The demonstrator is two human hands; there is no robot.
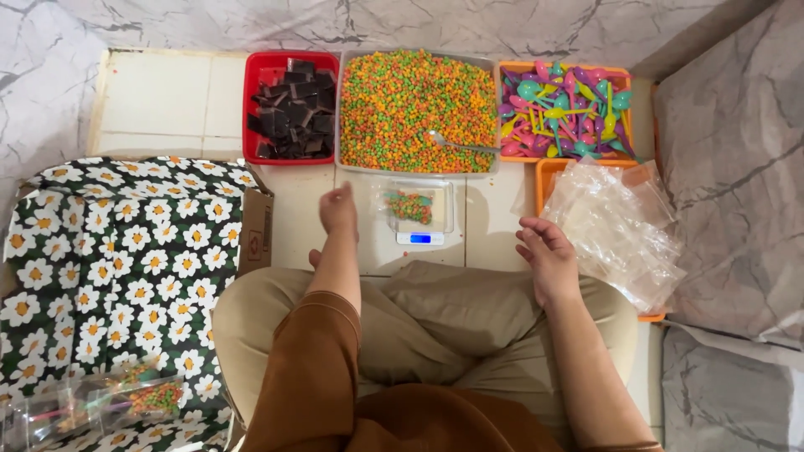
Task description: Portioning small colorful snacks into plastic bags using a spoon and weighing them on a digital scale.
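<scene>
The person sits cross-legged on the tiled floor [167, 100], both hands raised over the knees. The left hand [338, 209] hovers just left of a small digital scale [419, 219], its grip loosely curled and holding nothing that shows. The right hand [548, 255] hangs half open and empty, just beside a heap of clear plastic bags [615, 226] lying in an orange tray [548, 172] at the floor's right edge. On the scale rests a small clear bag of coloured pellets [409, 206].

Along the far edge stand three containers in a row: a red tub of dark squares [289, 109], a big tray of orange, green and yellow pellets [414, 105] with a metal spoon [456, 144] in it, and an orange tray of coloured plastic spoons [565, 109]. At the left stands a box lined with daisy-print cloth [126, 259], with filled packets [126, 402] in its near corner.
</scene>
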